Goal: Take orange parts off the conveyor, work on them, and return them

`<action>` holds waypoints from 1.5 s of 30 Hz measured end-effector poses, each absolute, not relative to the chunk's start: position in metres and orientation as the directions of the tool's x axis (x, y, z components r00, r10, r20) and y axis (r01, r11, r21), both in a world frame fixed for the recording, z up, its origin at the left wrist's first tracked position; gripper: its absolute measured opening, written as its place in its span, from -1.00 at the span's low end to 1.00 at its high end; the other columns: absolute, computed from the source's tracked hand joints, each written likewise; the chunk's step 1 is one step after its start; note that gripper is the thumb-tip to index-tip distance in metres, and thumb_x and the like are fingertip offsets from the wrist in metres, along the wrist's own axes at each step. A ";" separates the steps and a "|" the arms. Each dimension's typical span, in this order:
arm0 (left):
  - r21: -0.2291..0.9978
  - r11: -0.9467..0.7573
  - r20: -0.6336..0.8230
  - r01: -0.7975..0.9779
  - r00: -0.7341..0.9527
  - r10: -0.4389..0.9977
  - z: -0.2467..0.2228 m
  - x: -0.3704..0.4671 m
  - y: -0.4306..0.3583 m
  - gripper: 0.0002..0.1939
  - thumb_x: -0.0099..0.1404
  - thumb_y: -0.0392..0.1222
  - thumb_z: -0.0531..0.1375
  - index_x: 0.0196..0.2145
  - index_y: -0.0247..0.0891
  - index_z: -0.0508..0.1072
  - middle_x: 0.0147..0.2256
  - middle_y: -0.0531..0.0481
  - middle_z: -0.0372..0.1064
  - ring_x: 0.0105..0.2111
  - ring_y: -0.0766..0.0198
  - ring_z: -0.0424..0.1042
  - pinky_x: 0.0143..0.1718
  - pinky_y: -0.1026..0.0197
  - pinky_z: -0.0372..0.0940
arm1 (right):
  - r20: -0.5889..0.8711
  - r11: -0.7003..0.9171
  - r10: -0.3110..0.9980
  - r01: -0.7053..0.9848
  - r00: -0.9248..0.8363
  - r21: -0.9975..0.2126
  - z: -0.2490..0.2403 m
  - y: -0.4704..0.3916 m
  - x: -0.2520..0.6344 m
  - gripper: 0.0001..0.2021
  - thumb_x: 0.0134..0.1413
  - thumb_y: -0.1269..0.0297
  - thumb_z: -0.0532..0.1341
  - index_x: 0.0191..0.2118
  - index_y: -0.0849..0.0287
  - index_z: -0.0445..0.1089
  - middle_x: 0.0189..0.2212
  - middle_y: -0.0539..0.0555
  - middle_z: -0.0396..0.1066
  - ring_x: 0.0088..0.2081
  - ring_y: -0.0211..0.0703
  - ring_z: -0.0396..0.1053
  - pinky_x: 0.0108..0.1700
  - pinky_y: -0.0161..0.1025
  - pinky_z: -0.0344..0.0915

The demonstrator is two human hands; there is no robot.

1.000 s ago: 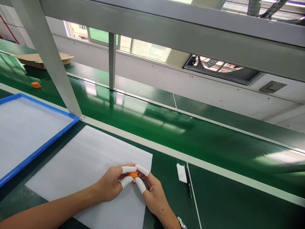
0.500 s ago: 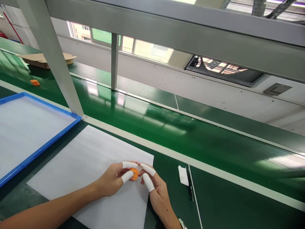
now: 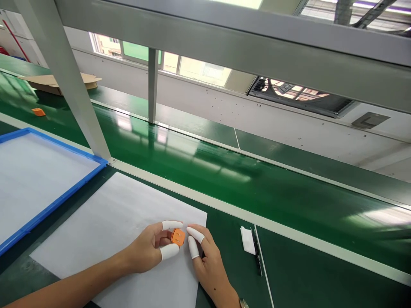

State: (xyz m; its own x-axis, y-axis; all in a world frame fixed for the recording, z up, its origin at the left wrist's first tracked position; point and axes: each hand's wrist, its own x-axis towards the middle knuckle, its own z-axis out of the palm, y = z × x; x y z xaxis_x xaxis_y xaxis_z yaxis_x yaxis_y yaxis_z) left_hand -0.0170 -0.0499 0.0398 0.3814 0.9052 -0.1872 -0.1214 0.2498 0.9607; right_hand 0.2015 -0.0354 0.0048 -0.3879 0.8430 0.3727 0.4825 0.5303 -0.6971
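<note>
At the far left one small orange piece lies alone on the green belt, beyond the one blue-rimmed tray. Nearer, over the one white sheet, my left hand pinches the orange plug between capped forefinger and thumb, loosely curled, its slotted face turned up toward me. The plug sits at my left fingertips, just left of my right hand, which is half open and holds nothing, its two capped fingers apart from it. Right of both lies one white scrap beside a dark pen.
</note>
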 end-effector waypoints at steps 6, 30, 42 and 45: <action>0.980 0.169 -0.129 -0.104 0.313 0.941 0.032 -0.014 -0.051 -0.60 0.28 -0.31 0.30 0.07 -0.17 0.41 0.08 -0.09 0.34 -0.01 0.11 0.52 0.10 0.01 0.44 | 0.396 0.670 0.741 0.555 -0.543 -0.492 0.003 -0.036 0.204 -0.47 0.14 0.65 0.03 0.20 0.15 0.27 0.11 0.25 0.36 0.10 0.11 0.32 0.07 0.16 0.45; 0.986 0.046 0.033 -0.162 0.454 0.891 0.049 -0.009 -0.057 -0.59 0.43 -0.22 0.19 0.21 -0.12 0.40 0.21 -0.12 0.38 0.21 0.01 0.36 0.27 -0.07 0.27 | 0.115 0.258 0.922 0.366 -0.370 -0.894 0.023 -0.041 0.202 -0.68 0.22 0.23 0.26 0.08 -0.07 0.44 -0.12 0.03 0.53 -0.10 -0.03 0.45 0.00 -0.04 0.40; 0.993 0.083 -0.044 -0.087 0.385 0.922 0.040 -0.007 -0.055 -0.66 0.40 -0.20 0.22 0.11 -0.13 0.51 0.16 -0.10 0.42 0.07 0.04 0.47 0.14 -0.01 0.41 | 0.112 0.278 0.894 0.341 -0.433 -0.898 0.025 -0.042 0.206 -0.64 0.24 0.28 0.24 0.14 -0.08 0.40 -0.08 0.03 0.50 -0.06 -0.05 0.42 0.03 -0.06 0.37; 0.984 0.147 -0.099 -0.101 0.375 0.922 0.042 -0.007 -0.051 -0.68 0.37 -0.17 0.26 0.06 -0.18 0.54 0.06 -0.11 0.51 -0.03 0.07 0.52 0.12 -0.03 0.40 | 0.110 0.300 0.865 0.329 -0.489 -0.895 0.029 -0.041 0.211 -0.61 0.28 0.28 0.19 0.20 -0.06 0.35 0.00 0.06 0.48 0.00 -0.04 0.41 0.07 -0.05 0.38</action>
